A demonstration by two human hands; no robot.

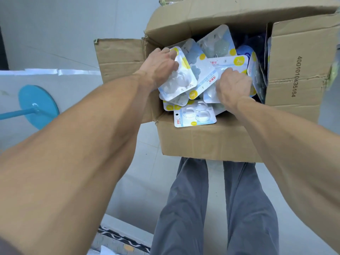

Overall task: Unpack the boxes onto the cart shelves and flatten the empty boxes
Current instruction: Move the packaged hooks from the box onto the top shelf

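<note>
Cardboard box (206, 142) packs (176, 83) under both hands.

The hands' fingertips (175, 53) vanish under blister packs (198, 115); the box (202, 140) runs off frame.

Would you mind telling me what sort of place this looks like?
Probably a shop stockroom or back-of-store area: an open cardboard box crammed with identical blister packs of retail goods, a number printed on one box flap, and a plain tiled floor.

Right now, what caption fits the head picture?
Both hands, left and right, grab blister packs inside an open cardboard box.
</note>
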